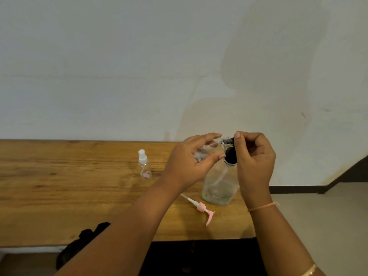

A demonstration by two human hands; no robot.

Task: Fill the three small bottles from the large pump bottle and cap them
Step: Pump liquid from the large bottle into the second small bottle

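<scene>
My left hand [192,158] holds a small clear bottle [211,145] on its side above the table, its mouth pointing right. My right hand [253,156] pinches a small black cap [228,140] at that mouth. Just below stands the large clear pump bottle [220,186] with a black pump head [231,155]; it is nearly empty. A second small bottle [145,166] with a white spray top stands capped on the table to the left. A loose pink and white pump top [203,208] lies flat in front of the large bottle. No third small bottle is visible.
The wooden table [69,186] ends at its right edge just past the large bottle, with floor beyond. A pale wall rises right behind the table. A black bundle [83,242] sits at the table's front edge on the left.
</scene>
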